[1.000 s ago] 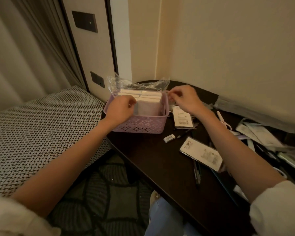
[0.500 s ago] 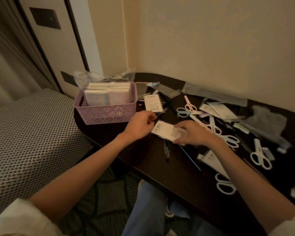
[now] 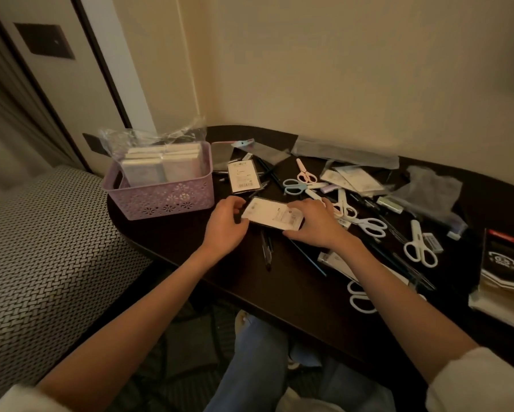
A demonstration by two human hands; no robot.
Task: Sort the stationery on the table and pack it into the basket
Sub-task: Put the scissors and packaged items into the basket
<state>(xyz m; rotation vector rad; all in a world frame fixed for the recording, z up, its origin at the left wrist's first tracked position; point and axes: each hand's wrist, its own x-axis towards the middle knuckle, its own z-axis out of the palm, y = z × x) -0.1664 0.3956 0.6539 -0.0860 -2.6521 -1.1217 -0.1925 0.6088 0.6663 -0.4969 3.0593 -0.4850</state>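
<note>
— Lilac plastic basket (image 3: 160, 200) is sitting at the table's (image 3: 294, 292) left end, already holding a bagged stack of pale packets (image 3: 160, 165). So some packing looks done?

— Only a little, I'd judge. Both hands are gripping a flat white-labelled pack (image 3: 272, 214) just right of the basket: the left hand (image 3: 224, 224) is pinching its near-left corner, the right hand (image 3: 310, 224) is curling fingers over its right end.

— And what is waiting?

— Most of it. A second labelled pack (image 3: 243, 176) is lying beside the basket; several scissors (image 3: 419, 248), dark pens (image 3: 266, 248) and wrapped packets (image 3: 351, 178) are lying scattered across the right side.
</note>
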